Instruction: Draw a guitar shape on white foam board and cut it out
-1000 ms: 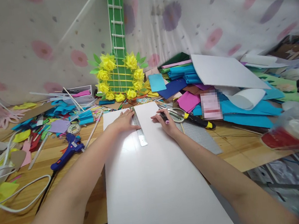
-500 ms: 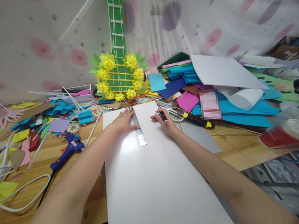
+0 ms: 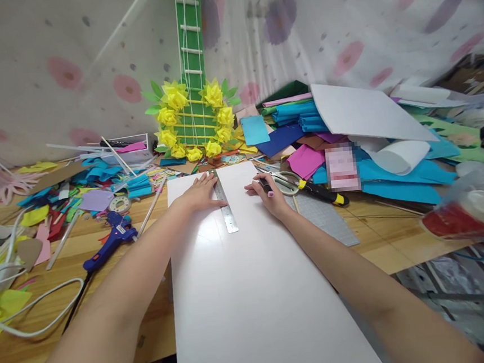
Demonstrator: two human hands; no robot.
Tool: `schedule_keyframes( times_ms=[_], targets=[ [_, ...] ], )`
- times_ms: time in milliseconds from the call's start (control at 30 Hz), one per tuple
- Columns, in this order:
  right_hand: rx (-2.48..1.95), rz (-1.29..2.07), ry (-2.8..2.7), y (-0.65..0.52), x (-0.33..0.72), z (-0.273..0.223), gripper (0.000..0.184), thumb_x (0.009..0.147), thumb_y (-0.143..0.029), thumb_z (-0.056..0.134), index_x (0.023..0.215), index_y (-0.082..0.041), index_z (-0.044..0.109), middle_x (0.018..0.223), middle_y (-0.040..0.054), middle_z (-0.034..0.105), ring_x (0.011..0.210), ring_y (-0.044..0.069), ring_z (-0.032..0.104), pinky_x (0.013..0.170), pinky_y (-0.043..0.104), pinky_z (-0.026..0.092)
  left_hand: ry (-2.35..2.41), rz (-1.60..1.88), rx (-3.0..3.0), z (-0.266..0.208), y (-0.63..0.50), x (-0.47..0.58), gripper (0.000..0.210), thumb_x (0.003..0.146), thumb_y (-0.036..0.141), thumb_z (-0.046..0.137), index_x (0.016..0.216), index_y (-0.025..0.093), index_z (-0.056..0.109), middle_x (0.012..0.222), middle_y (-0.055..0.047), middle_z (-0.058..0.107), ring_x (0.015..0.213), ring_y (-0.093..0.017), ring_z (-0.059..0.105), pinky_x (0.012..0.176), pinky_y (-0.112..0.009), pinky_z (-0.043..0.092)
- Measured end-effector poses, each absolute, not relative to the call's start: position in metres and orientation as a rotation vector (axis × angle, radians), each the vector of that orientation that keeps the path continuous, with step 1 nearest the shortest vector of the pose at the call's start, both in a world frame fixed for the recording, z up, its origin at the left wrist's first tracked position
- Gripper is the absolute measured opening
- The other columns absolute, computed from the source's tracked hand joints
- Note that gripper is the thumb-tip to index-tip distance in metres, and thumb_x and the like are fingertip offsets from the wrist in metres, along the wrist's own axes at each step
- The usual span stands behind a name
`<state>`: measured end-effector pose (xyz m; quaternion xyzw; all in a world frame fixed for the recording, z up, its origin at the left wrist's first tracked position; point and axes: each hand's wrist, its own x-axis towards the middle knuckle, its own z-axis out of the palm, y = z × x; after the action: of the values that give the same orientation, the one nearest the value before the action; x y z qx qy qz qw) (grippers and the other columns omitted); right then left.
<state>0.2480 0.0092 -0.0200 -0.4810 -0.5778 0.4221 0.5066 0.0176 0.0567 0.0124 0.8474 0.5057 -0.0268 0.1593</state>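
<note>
A long white board (image 3: 230, 295) lies lengthwise in front of me, running toward the far side of the table. Across its far part rests a metal ruler (image 3: 228, 216), pointing away from me. My left hand (image 3: 203, 193) lies with fingers spread on the board and the ruler, thumb against the ruler's edge. Right of it, my right hand (image 3: 272, 198) is closed around a dark pen (image 3: 267, 187) with a pinkish end. That hand stays at the board's right edge, apart from the ruler. Scissors (image 3: 284, 182) lie just beyond my right hand.
A blue glue gun (image 3: 113, 238) and white cable (image 3: 47, 331) lie left. A yellow-black cutter (image 3: 325, 192) and grey mat (image 3: 330, 219) are right, near stacked coloured paper (image 3: 296, 117). Yellow paper flowers (image 3: 175, 95) adorn a green guitar-shaped piece (image 3: 192, 67). A bagged cup (image 3: 461, 216) stands right.
The view has shifted slightly. Both hands, the ruler and the pen keep nearly the same places on the board.
</note>
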Motion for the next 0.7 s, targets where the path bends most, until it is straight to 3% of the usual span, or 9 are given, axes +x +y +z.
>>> schedule_keyframes(
  times_ms=[700],
  targets=[
    [-1.112,1.072,-1.327,0.0093,0.2467,-0.0181,0.043,0.076,-0.06,0.053,0.097,-0.024,0.042,0.087,0.0032,0.069,0.074,0.015,0.067,0.079,0.035,0.052,1.444,-0.013,2.406,0.0114,0.0564,0.0203,0.104,0.061,0.076,0.051,0.144,0.019,0.024,0.155,-0.011,0.009,0.141,-0.031,0.001,0.113,-0.049,0.008]
  ],
)
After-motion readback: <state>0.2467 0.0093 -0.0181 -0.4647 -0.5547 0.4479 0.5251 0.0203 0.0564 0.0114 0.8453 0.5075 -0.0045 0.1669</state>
